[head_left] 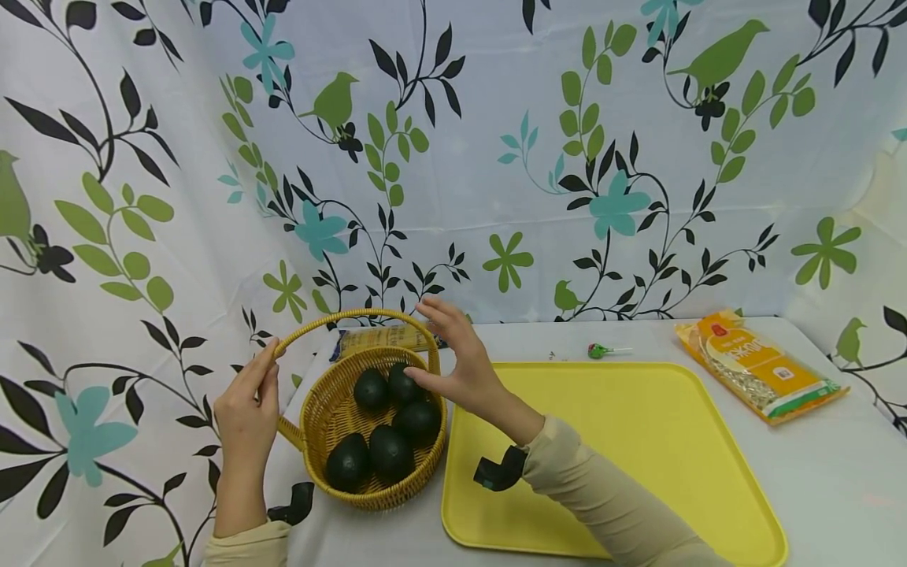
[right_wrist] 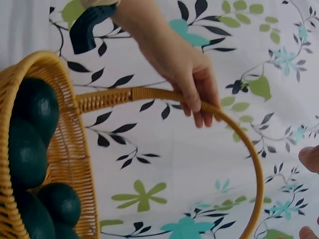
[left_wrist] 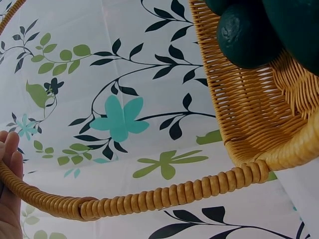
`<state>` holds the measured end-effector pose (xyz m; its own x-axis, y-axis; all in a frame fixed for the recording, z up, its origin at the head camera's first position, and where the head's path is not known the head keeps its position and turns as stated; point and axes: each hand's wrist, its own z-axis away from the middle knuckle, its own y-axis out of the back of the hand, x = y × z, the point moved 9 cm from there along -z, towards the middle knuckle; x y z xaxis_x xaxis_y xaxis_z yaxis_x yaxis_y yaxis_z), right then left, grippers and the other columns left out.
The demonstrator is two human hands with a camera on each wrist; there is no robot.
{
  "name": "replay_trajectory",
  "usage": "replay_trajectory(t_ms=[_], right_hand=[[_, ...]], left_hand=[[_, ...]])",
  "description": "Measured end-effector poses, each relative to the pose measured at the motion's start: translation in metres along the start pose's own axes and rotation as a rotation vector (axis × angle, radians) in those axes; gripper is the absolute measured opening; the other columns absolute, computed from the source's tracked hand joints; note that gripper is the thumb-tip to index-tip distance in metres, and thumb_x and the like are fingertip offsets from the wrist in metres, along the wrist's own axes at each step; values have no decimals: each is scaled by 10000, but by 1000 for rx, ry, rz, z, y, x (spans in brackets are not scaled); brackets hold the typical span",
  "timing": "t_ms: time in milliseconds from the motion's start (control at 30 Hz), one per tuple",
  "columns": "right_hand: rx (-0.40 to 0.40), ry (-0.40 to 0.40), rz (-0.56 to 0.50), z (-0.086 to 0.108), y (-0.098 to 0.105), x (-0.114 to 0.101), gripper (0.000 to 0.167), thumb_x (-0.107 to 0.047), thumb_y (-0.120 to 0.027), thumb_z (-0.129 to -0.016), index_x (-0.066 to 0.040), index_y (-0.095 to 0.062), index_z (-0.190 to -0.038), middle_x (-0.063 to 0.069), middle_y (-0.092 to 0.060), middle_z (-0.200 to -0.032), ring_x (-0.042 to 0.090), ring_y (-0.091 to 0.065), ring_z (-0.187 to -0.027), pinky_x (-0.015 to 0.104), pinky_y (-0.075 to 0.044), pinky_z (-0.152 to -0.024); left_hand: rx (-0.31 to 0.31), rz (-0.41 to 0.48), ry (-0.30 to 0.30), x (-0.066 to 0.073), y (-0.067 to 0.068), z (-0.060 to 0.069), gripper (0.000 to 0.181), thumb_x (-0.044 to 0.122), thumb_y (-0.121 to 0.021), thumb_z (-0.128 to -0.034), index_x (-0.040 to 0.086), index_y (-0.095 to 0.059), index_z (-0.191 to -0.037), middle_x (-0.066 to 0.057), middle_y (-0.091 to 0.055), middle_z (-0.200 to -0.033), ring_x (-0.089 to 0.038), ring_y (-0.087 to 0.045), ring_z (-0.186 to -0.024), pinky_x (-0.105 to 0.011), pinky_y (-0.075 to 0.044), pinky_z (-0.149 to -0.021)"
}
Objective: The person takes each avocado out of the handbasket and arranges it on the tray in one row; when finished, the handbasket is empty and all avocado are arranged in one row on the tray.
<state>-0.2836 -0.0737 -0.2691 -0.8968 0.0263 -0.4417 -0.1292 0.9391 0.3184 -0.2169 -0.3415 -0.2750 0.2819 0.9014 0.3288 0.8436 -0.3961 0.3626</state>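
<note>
A wicker basket [head_left: 319, 409] with a tall curved handle [left_wrist: 164, 196] holds several dark green avocado-like items [head_left: 391, 454]. My left hand [head_left: 248, 413] grips the left side of the handle, its fingers curled round it in the right wrist view [right_wrist: 189, 77]. Over the basket's right rim, my right hand [head_left: 464, 366] is spread beside the other side of the handle, its thumb over the dark items; whether it touches them or the handle I cannot tell. Only its fingertips [right_wrist: 310, 159] show at the edge of the right wrist view.
A yellow tray [head_left: 602, 449] lies right of the basket, under my right forearm. Behind the basket is a yellow packet [head_left: 386, 340]. A wrapped lollipop [head_left: 598, 350] lies behind the tray, and an orange bag [head_left: 758, 366] at the back right. A patterned curtain hangs behind the table.
</note>
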Motion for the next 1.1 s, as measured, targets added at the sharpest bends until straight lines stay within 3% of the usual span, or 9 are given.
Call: replay_trajectory(t_ms=[300,533,733,933,1100], right_hand=[[-43,135,-83,-3,-15,-28,785,-22,-806,-697,4,-398,-1367,216,-375,-1420,279,-414,-1310,351,-461,-1009],[-129,175,-87,0,-33,-36,778,-88,-809,-708,6,-406,-1366,199,-403,-1421,260,-368,-1355,344,-417,-1059],[-273,77,-78,6,-64,-14,728,-145,-777,-766,-13,-411,-1382,135,-409,-1446,204,-424,-1308,236,-444,-1011],[-387,-77,-154,12,-92,20,725,-150,-745,-805,-78,-375,-1424,104,-393,-1455,212,-411,-1328,228,-438,-1014],[-438,-177,-152,12,-108,46,705,-161,-726,-824,-98,-372,-1430,98,-391,-1457,252,-433,-1313,276,-461,-1002]], left_hand=[[11,-3,-17,3,1,0,428,-57,-617,-857,141,-638,-1236,-183,-712,-1012,-255,-617,-796,52,-313,-714],[17,7,-29,5,2,-1,407,-63,-622,-851,113,-649,-1217,-184,-718,-974,-154,-555,-726,-19,-325,-633],[12,2,-35,4,3,-2,396,-62,-622,-851,98,-650,-1213,-186,-718,-969,38,-432,-697,-63,-316,-586],[-2,-14,-38,2,2,-1,408,-55,-615,-860,112,-637,-1232,-178,-719,-966,53,-406,-691,-79,-316,-581],[-17,-17,-31,1,1,-1,404,-35,-605,-875,125,-627,-1246,-170,-720,-984,76,-418,-717,-61,-315,-595]])
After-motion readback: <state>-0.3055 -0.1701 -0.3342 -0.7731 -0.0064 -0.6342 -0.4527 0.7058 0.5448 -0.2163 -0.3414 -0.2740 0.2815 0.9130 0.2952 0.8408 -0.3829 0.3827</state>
